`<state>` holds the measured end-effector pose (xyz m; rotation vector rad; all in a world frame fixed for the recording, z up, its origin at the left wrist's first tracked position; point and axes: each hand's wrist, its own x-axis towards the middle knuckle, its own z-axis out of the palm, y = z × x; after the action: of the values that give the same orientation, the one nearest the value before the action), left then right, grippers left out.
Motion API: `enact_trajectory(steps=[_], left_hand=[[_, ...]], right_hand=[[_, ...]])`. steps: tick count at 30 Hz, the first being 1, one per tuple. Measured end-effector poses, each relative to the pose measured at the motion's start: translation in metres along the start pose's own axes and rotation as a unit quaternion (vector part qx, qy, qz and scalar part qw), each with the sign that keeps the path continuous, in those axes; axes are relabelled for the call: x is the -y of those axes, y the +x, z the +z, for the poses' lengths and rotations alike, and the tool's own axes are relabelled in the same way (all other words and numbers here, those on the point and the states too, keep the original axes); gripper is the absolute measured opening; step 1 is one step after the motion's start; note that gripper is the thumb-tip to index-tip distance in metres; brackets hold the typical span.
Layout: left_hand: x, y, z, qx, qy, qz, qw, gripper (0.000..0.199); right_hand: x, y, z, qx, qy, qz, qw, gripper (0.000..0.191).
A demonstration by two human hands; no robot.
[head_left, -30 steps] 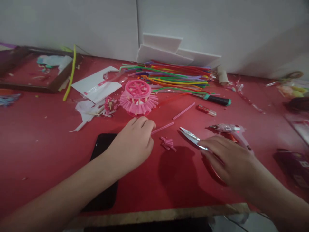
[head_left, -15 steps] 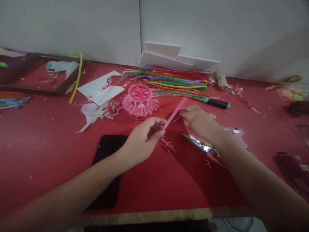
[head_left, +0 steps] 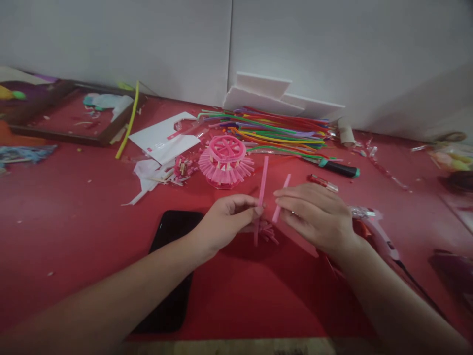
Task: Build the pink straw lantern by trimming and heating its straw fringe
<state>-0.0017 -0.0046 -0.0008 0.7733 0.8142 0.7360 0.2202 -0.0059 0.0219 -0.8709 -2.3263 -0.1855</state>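
My left hand point(head_left: 232, 217) pinches a long pink pipe cleaner point(head_left: 262, 185) between thumb and fingers, and it stands nearly upright. Close beside it on the right, my right hand point(head_left: 318, 212) holds a shorter pink pipe cleaner piece point(head_left: 282, 198) at its fingertips, slightly tilted. The two pieces are apart. Under the left fingertips, a small pile of cut pink pieces point(head_left: 269, 234) lies on the red table point(head_left: 236, 291). Just behind the hands stands a round pink pipe cleaner model point(head_left: 226, 160) with a wheel-like top and a fringed skirt.
A black phone point(head_left: 166, 296) lies under my left forearm. A pink glue gun point(head_left: 380, 231) with a cord is right of my right hand. Behind are a bundle of coloured pipe cleaners point(head_left: 281, 130), a black-handled tool point(head_left: 340, 168), white card point(head_left: 162, 143) and a brown frame point(head_left: 55, 135).
My right hand has come back towards me and now holds a short pink piece. The left hand's pipe cleaner has turned more upright. The silver-bladed tool is now hidden behind my right hand and arm.
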Motion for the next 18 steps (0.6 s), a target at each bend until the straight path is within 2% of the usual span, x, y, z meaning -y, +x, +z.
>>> enact_trajectory(steps=[2, 4, 7, 9, 11, 13, 15, 17, 18], left_hand=[[0.000, -0.001, -0.001, -0.021, 0.080, 0.044, 0.996, 0.025], [0.000, -0.003, -0.004, -0.074, 0.213, 0.115, 0.968, 0.023], [0.001, -0.003, -0.008, -0.122, 0.427, 0.191, 0.875, 0.028], [0.003, -0.003, -0.011, -0.110, 0.529, 0.193, 0.819, 0.028], [0.006, -0.003, -0.011, -0.097, 0.596, 0.192, 0.774, 0.025], [0.006, -0.006, -0.009, -0.101, 0.634, 0.224, 0.733, 0.018], [-0.001, -0.010, -0.006, -0.124, 0.646, 0.291, 0.695, 0.015], [-0.012, -0.016, -0.006, -0.173, 0.629, 0.363, 0.665, 0.015], [-0.018, -0.018, -0.009, -0.215, 0.605, 0.393, 0.659, 0.021]], right_hand=[[0.002, -0.005, 0.003, -0.001, 0.005, 0.020, 1.000, 0.019], [-0.001, -0.010, 0.009, 0.007, 0.001, 0.049, 0.999, 0.021], [-0.006, -0.016, 0.019, 0.053, 0.004, 0.067, 0.996, 0.026], [-0.009, -0.016, 0.022, 0.077, 0.015, 0.051, 0.996, 0.031], [-0.012, -0.014, 0.016, 0.086, 0.009, 0.047, 0.995, 0.037], [-0.019, -0.012, -0.003, 0.084, -0.030, 0.087, 0.992, 0.038], [-0.029, -0.018, -0.033, 0.081, -0.094, 0.179, 0.976, 0.033], [-0.043, -0.035, -0.068, 0.110, -0.155, 0.332, 0.924, 0.025], [-0.049, -0.048, -0.085, 0.130, -0.182, 0.393, 0.892, 0.022]])
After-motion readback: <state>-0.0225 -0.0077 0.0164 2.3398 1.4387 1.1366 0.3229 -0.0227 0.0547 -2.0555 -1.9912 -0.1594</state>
